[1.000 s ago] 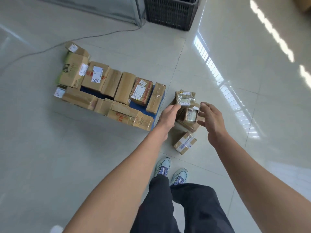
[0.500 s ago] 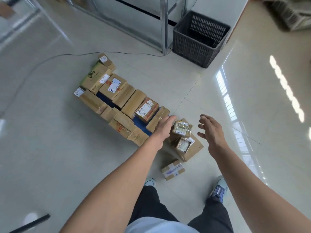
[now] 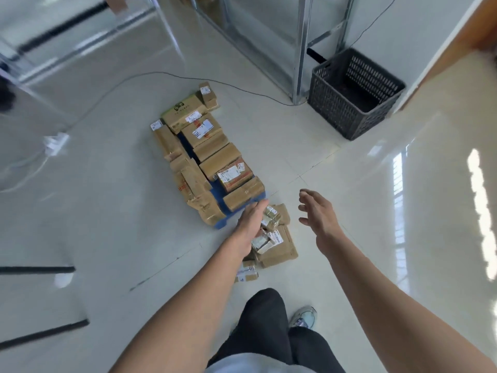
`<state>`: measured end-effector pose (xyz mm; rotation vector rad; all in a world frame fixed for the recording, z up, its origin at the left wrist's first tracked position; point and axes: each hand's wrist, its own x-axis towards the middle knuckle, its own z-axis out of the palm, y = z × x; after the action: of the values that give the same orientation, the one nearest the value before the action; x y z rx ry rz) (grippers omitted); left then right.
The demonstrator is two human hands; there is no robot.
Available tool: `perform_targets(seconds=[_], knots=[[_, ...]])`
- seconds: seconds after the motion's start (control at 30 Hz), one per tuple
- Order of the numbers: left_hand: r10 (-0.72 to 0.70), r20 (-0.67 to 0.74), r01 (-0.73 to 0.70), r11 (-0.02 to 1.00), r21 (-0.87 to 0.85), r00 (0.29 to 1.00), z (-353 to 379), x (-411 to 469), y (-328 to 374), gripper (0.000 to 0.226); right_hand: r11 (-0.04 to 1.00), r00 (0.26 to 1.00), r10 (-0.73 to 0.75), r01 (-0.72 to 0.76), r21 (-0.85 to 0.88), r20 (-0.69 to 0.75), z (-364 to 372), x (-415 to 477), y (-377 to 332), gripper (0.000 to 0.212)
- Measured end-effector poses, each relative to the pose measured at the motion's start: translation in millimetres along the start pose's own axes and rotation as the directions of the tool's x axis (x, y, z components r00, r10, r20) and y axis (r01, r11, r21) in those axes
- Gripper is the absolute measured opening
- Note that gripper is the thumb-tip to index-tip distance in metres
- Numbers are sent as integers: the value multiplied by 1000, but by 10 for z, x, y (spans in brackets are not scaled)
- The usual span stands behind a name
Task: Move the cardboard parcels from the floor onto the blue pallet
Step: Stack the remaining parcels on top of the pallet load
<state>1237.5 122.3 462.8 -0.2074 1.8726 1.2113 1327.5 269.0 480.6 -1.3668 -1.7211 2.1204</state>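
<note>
The blue pallet (image 3: 221, 197) lies on the floor mid-frame, packed with several cardboard parcels (image 3: 220, 160) in two rows. Just past its near end, a small heap of parcels (image 3: 277, 244) sits on the tiles, with a taped parcel (image 3: 272, 217) on top and a little one (image 3: 246, 273) nearest my feet. My left hand (image 3: 250, 222) reaches over the heap's left side, fingers straight, covering part of it and holding nothing. My right hand (image 3: 317, 215) hovers to the right of the heap, fingers spread and empty.
A dark slotted plastic crate (image 3: 352, 94) stands at the far right by a metal rack leg (image 3: 299, 49). A thin cable (image 3: 161, 74) runs across the floor behind the pallet to a white power strip (image 3: 55, 142). Black bars (image 3: 37, 270) lie at the left.
The view has pulled back and swung, so the pallet now runs away from me. Both hands stay stretched toward the heap, empty; my right hand has drifted further from the parcels.
</note>
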Motion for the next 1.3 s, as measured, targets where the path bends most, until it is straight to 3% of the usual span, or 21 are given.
perform_targets(seconds=[0.33,0.47,0.57,1.07,1.3], knots=[[-119,-161,78,968,-241,980,399,166,121,63,991,981,4,22,-132,192,-189,504,-277,32],[-157,-200,93,950,-298,967,537,465,334,48,977,966,23,33,-212,258,-176,918,-540,29],[-153,-173,78,922,-378,973,620,671,598,34,959,953,36,52,-277,301,-177,1249,-777,26],[-242,-350,0,821,-570,905,574,1565,1983,38,892,845,155,104,-440,512,362,2672,-1883,32],[-306,-425,-35,776,-629,852,634,2451,3077,42,871,788,224,102,-481,573,630,3898,-2696,16]])
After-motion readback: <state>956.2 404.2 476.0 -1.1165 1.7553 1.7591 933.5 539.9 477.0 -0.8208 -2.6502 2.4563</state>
